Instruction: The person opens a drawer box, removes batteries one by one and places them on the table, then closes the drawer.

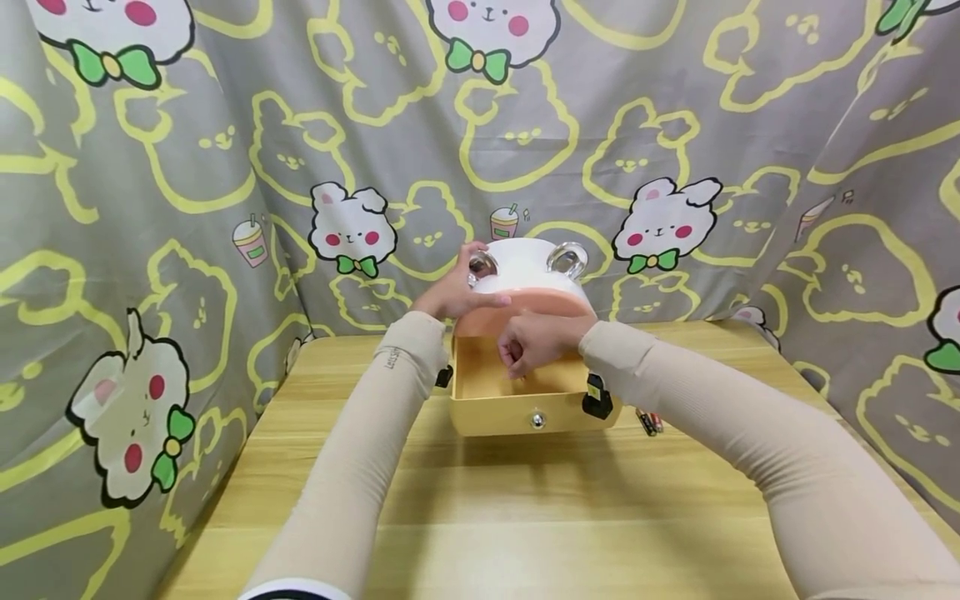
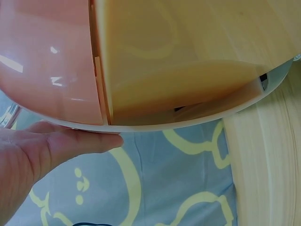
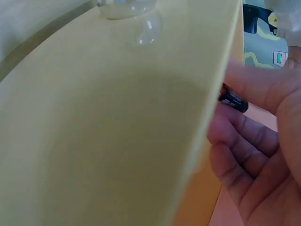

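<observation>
In the head view, a white storage box (image 1: 525,260) with silver round ears and a pink front panel (image 1: 551,307) stands on the table. Its yellow drawer (image 1: 495,415) is pulled out, with a silver knob on the front. My left hand (image 1: 453,287) holds the box's upper left side by one ear, thumb across the front. Over the drawer's inside is my right hand (image 1: 531,342). In the right wrist view, the thumb and fingers of that hand (image 3: 256,150) pinch a small dark battery (image 3: 233,100), partly hidden by the drawer wall.
A few batteries (image 1: 649,422) lie on the wooden table (image 1: 517,533), right of the drawer. Black wrist devices (image 1: 597,398) sit beside the drawer on each side. Patterned curtains (image 1: 420,125) enclose the table's back and sides.
</observation>
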A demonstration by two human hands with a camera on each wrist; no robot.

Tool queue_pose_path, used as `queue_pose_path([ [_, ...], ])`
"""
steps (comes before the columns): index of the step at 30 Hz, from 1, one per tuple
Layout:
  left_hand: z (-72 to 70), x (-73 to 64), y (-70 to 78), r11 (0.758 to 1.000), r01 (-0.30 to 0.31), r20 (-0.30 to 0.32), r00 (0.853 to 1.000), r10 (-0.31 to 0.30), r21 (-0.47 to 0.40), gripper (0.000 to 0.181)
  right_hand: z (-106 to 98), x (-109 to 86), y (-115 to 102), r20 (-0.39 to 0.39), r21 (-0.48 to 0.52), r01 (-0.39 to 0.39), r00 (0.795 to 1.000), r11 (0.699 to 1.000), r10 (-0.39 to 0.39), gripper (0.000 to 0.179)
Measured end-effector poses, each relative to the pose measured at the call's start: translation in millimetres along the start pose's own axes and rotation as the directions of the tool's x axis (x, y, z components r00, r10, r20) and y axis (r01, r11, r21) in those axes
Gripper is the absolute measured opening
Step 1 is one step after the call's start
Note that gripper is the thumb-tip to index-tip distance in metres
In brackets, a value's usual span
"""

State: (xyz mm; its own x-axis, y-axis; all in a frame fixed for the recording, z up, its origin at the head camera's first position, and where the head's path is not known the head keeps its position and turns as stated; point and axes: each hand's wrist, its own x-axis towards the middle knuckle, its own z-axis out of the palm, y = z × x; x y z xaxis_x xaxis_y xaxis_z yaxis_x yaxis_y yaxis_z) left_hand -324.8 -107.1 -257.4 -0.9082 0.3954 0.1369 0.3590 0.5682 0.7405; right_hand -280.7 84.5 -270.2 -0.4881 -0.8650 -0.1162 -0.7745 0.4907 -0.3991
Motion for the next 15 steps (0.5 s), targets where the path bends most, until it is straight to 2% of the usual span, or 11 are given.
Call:
queue_pose_path([
  [4,-0.3,0.3,-0.4,1.000,-0.005,0.000,1.000,0.005,-0.002,0.101,1.3,-1.4,1.1,-0.035,-0.039,-0.003,0.999,0.999,0.002,0.016],
  [11,-0.1,1.6,-1.7,1.000,0.004,0.000,1.000,-0.004,-0.005,0.103,3.9,-6.1,6.5,-0.086,-0.017,-0.052,0.995,0.998,0.050,0.021],
  [15,-0.1,1.9,-2.5,1.000,0.004,-0.004,1.000,-0.004,0.000,0.104,4.5,-11.8,8.0,-0.088,-0.009,-0.087,0.992,0.996,0.086,0.023],
])
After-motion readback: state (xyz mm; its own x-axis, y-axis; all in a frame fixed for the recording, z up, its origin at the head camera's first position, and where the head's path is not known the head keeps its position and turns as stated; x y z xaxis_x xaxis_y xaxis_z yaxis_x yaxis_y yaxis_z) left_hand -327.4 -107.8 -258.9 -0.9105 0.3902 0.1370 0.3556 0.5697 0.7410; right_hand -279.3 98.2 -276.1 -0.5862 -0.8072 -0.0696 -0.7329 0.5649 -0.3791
